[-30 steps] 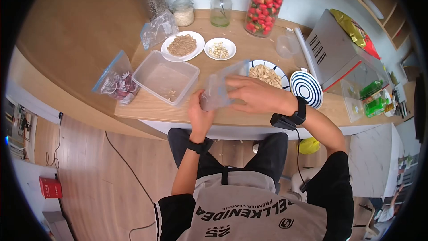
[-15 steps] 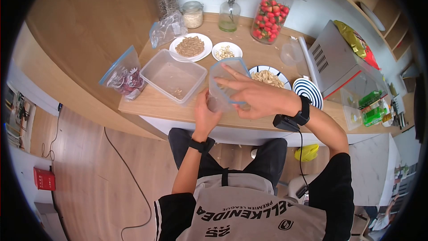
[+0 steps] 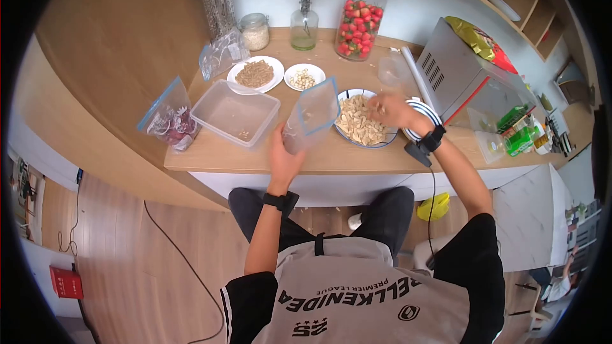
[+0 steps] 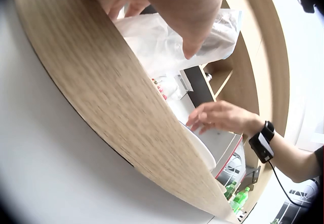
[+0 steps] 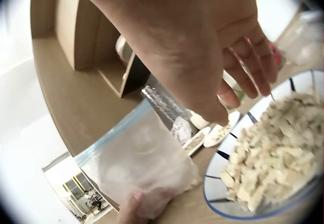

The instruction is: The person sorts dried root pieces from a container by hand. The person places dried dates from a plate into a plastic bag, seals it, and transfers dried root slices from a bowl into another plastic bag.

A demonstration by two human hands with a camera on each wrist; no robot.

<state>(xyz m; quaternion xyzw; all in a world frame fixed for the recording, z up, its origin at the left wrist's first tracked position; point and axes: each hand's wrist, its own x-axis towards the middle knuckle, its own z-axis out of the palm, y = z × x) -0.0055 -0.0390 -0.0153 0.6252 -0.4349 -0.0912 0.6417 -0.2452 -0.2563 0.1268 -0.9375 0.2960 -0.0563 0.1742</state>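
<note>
My left hand (image 3: 285,160) grips a clear zip bag (image 3: 311,114) near its base, thumb on one side. The bag stands upright with its blue-edged mouth spread apart. Over the right side of a blue-rimmed plate (image 5: 212,186) hovers my right hand (image 3: 392,111), its fingers loosely bent and holding nothing visible. Pale dried slices (image 3: 362,126) are heaped on that plate. In the right wrist view the fingers (image 5: 246,77) hang above the plate's far rim. To the left of the bag sits a clear plastic box (image 3: 236,111) with a few small bits in it.
Behind are a plate of brown strips (image 3: 255,74), a small plate of pale pieces (image 3: 303,79) and a strawberry container (image 3: 359,30). A filled zip bag (image 3: 171,121) stands at the left edge. A blue-ringed plate (image 3: 417,129) and a microwave (image 3: 456,67) are at the right.
My right hand has left the bag's mouth and moved right to the plate of dried slices. The bag's mouth has gone from narrow to wide, still in my left hand.
</note>
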